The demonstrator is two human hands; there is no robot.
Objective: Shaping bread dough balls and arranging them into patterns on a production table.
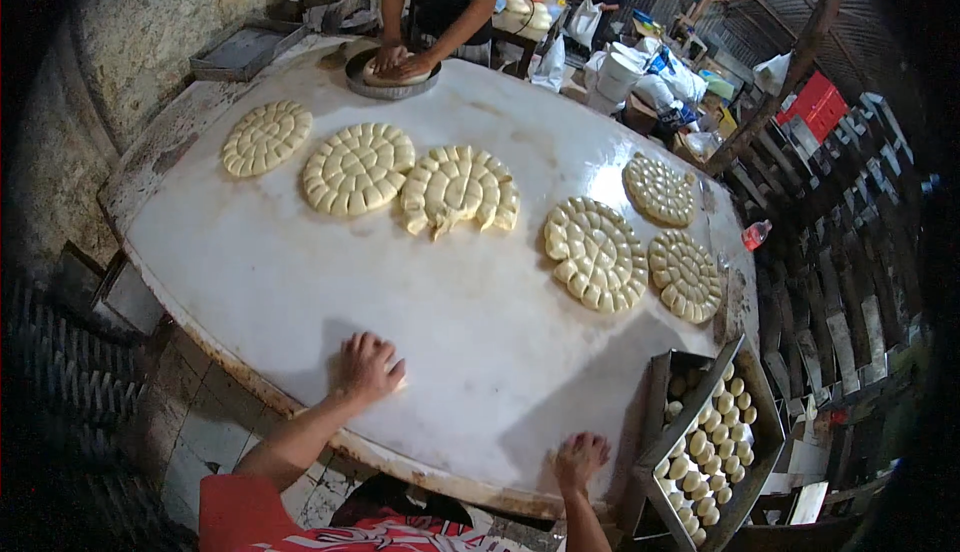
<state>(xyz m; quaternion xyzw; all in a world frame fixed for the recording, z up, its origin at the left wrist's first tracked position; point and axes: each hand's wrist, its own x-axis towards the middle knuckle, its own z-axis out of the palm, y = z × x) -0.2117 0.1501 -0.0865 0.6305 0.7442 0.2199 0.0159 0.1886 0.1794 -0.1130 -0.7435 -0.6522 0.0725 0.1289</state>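
My left hand (pixel 369 368) is cupped palm down on the pale tabletop (pixel 450 322), near its front edge. A sliver of pale dough peeks out beside its fingers. Farther right, my right hand (pixel 581 460) also lies curled over the table; whatever is under its palm is hidden. Right of that hand, a metal tray (pixel 655 452) stands tilted, holding rows of small round dough balls (pixel 708 442). Nearest my hands among the scored dough rounds is a glossy one (pixel 597 255), with two more, a far round (pixel 660 189) and a side round (pixel 686 275), close by.
Across the table a person (pixel 440 12) presses dough in a round pan (pixel 392 80). Three scored rounds, including a ragged-edged one (pixel 460 190), lie on the far left half. A red bottle (pixel 757 235) stands by the right edge. An empty-looking tray (pixel 245 49) sits at the back left corner.
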